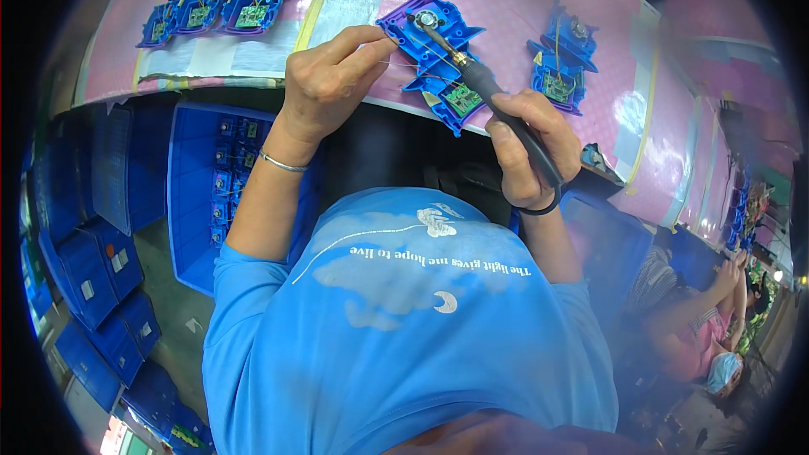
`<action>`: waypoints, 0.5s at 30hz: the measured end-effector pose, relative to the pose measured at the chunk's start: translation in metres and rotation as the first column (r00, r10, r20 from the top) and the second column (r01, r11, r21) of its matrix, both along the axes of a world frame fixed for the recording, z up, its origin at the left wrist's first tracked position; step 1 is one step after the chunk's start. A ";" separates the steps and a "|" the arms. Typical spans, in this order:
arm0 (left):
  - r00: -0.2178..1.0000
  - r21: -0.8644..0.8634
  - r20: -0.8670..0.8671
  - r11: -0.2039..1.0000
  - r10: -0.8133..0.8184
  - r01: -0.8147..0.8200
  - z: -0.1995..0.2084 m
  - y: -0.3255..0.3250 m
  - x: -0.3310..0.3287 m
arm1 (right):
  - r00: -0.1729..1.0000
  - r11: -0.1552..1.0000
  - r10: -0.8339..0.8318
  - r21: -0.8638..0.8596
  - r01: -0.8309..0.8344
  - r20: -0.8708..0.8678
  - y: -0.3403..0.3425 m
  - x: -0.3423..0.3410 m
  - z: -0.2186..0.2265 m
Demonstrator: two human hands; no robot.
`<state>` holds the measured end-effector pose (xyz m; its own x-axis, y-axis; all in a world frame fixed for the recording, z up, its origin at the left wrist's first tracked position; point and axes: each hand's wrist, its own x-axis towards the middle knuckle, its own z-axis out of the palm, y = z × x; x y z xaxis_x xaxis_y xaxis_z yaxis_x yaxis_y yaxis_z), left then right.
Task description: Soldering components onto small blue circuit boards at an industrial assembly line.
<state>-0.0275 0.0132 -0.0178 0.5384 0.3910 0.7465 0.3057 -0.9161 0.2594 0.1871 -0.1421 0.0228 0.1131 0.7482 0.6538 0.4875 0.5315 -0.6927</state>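
Observation:
My right hand grips the dark handle of a soldering iron. Its tip reaches a round metal part in an open blue plastic housing on the bench. A green circuit board sits in the near half of that housing, and thin wires run between the halves. At the housing's left edge my left hand is closed in a pinch. A thin pale strand that looks like solder wire shows beside its fingers; the pinch itself is partly hidden.
Another opened blue housing lies to the right on the pink bench mat. Several more housings stand at the far left. A blue crate with similar units is below the bench, by stacked blue bins. A co-worker sits at right.

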 end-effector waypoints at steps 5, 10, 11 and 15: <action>0.999 -0.022 -0.001 0.999 -0.042 0.042 -0.003 0.005 0.005 | 1.000 0.999 0.004 -0.049 -0.004 -0.006 0.009 -0.002 -0.006; 0.999 -0.064 -0.029 0.997 -0.044 0.042 -0.002 0.005 0.007 | 1.000 0.995 -0.010 -0.102 0.012 0.018 0.015 -0.002 -0.011; 0.999 -0.065 -0.033 0.997 -0.043 0.041 -0.003 0.005 0.007 | 1.000 0.995 -0.009 -0.103 0.011 0.017 0.015 -0.002 -0.012; 0.998 -0.071 -0.049 0.997 -0.036 0.033 -0.002 0.006 0.007 | 1.000 0.992 -0.014 -0.125 0.015 0.009 0.016 -0.002 -0.014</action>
<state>-0.0210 0.0193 -0.0195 0.5887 0.4218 0.6896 0.2885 -0.9065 0.3083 0.1846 -0.1259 0.0092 0.1197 0.8225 0.5560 0.5001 0.4338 -0.7495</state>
